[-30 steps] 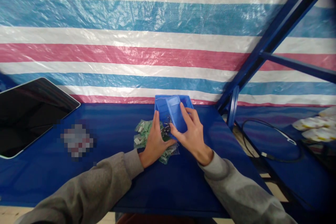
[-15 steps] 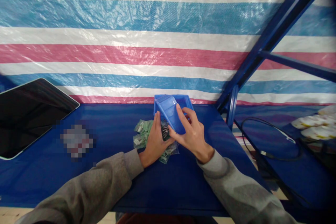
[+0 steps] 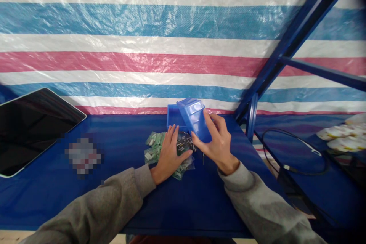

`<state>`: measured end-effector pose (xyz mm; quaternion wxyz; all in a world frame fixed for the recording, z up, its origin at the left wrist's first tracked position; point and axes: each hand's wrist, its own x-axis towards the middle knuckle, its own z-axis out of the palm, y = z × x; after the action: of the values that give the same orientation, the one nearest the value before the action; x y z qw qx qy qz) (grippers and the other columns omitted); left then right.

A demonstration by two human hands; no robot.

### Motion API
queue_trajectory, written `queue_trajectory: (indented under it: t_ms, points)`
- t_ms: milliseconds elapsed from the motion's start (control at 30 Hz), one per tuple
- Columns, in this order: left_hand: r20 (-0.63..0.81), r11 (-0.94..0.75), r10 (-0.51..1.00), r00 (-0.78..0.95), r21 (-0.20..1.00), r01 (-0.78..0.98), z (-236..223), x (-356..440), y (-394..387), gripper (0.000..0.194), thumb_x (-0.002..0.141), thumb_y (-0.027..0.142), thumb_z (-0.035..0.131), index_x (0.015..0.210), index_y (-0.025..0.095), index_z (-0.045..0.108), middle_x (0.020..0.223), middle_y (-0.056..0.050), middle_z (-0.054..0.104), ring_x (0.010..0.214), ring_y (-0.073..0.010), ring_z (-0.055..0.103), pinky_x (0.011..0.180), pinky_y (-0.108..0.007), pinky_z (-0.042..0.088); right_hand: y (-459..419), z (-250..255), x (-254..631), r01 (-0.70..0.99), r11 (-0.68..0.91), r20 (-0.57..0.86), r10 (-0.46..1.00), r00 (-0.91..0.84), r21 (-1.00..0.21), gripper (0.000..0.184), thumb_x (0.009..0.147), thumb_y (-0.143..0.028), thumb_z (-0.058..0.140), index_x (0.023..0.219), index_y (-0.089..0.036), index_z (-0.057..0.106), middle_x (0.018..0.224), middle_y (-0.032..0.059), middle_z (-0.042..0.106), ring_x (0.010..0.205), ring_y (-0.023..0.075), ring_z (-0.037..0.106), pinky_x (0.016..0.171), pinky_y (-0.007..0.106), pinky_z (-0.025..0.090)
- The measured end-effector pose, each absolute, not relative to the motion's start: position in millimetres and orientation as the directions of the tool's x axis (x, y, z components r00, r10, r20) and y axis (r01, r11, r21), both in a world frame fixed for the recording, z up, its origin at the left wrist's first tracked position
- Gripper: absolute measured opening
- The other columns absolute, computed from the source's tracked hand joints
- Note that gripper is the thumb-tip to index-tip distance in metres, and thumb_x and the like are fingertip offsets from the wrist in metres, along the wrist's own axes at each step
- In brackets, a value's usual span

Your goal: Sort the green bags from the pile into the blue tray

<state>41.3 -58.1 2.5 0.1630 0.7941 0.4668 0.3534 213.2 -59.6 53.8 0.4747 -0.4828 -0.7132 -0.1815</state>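
My right hand (image 3: pixel 217 143) grips a small blue plastic bin (image 3: pixel 195 121), tipped over with its underside facing me. Several small dark metal parts (image 3: pixel 185 144) lie spilled on the blue table (image 3: pixel 122 183) just below the bin's mouth. My left hand (image 3: pixel 169 155) lies flat with its fingers stretched out, cupped against the left side of the pile. It rests on several small clear bags with green labels (image 3: pixel 154 145). A second blue bin (image 3: pixel 173 118) stands behind the tipped one.
A dark tablet (image 3: pixel 31 126) lies at the far left. A blurred patch (image 3: pixel 82 155) sits left of the bags. A striped tarp (image 3: pixel 143 45) hangs behind. A blue shelf post (image 3: pixel 253 120) stands right, with a black cable (image 3: pixel 294 152) and white packets (image 3: pixel 343 137) beyond.
My right hand has tipped the blue bin further over and lifted it a little. The small metal parts have spilled out onto the table beside my left hand, which stayed put.
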Motion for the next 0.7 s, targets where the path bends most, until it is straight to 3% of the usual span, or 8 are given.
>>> queue_trajectory:
  t_ms: [100, 233, 333, 467, 533, 700]
  points:
    - [0.412, -0.512, 0.857, 0.310, 0.616, 0.599, 6.1, 40.8, -60.0, 0.081, 0.078, 0.048, 0.058, 0.141, 0.022, 0.016, 0.148, -0.009, 0.017, 0.137, -0.0280, 0.013, 0.111, -0.049, 0.017, -59.1, 57.2, 214.7, 0.830, 0.447, 0.833, 0.552, 0.038, -0.334, 0.067, 0.076, -0.040, 0.059, 0.136, -0.023, 0.036, 0.115, 0.0105, 0.049, 0.101, 0.0249, 0.053, 0.082, 0.038, 0.052]
    - [0.436, -0.512, 0.859, 0.269, 0.694, 0.506, 16.2, 39.4, -63.9, 0.064, 0.086, 0.040, 0.050, 0.140, 0.024, 0.019, 0.148, -0.007, 0.019, 0.137, -0.0248, 0.017, 0.112, -0.046, 0.017, -56.1, 58.6, 218.8, 0.731, 0.388, 0.728, 0.652, 0.213, -0.561, 0.062, 0.079, -0.043, 0.056, 0.134, -0.022, 0.038, 0.116, 0.0107, 0.048, 0.103, 0.0257, 0.052, 0.085, 0.044, 0.049]
    - [0.485, -0.502, 0.860, 0.158, 0.749, 0.432, 26.7, 37.4, -61.2, 0.053, 0.089, 0.034, 0.046, 0.137, 0.024, 0.026, 0.141, -0.008, 0.034, 0.131, -0.0229, 0.030, 0.109, -0.043, 0.024, -50.7, 52.1, 221.9, 0.624, 0.357, 0.624, 0.730, 0.278, -0.695, 0.057, 0.083, -0.043, 0.052, 0.133, -0.020, 0.038, 0.112, 0.0104, 0.052, 0.095, 0.0228, 0.055, 0.082, 0.043, 0.049]
    - [0.394, -0.405, 0.913, 0.103, 0.849, 0.341, 38.2, 33.0, -46.1, 0.056, 0.086, 0.035, 0.051, 0.136, 0.021, 0.029, 0.094, -0.005, 0.062, 0.087, -0.0178, 0.060, 0.083, -0.035, 0.048, -45.5, 41.1, 216.9, 0.477, 0.373, 0.521, 0.823, 0.225, -0.796, 0.054, 0.087, -0.043, 0.046, 0.134, -0.020, 0.036, 0.114, 0.0106, 0.053, 0.086, 0.0181, 0.056, 0.077, 0.037, 0.051]
    - [0.364, -0.389, 0.921, 0.136, 0.862, 0.325, 41.8, 30.1, -37.7, 0.061, 0.082, 0.034, 0.056, 0.135, 0.020, 0.030, 0.079, -0.001, 0.062, 0.067, -0.0146, 0.060, 0.068, -0.030, 0.051, -45.7, 39.8, 211.0, 0.434, 0.391, 0.496, 0.854, 0.157, -0.811, 0.055, 0.088, -0.043, 0.044, 0.137, -0.021, 0.032, 0.117, 0.0114, 0.052, 0.084, 0.0165, 0.057, 0.073, 0.034, 0.053]
    - [0.430, -0.417, 0.902, 0.048, 0.835, 0.358, 52.6, 11.0, -21.8, 0.054, 0.079, 0.021, 0.051, 0.131, 0.019, 0.035, 0.071, 0.001, 0.060, 0.057, -0.0114, 0.056, 0.058, -0.025, 0.049, -46.1, 46.9, 208.3, 0.443, 0.425, 0.466, 0.885, -0.020, -0.789, 0.050, 0.090, -0.042, 0.040, 0.135, -0.022, 0.036, 0.125, 0.0103, 0.047, 0.098, 0.0184, 0.056, 0.085, 0.037, 0.050]
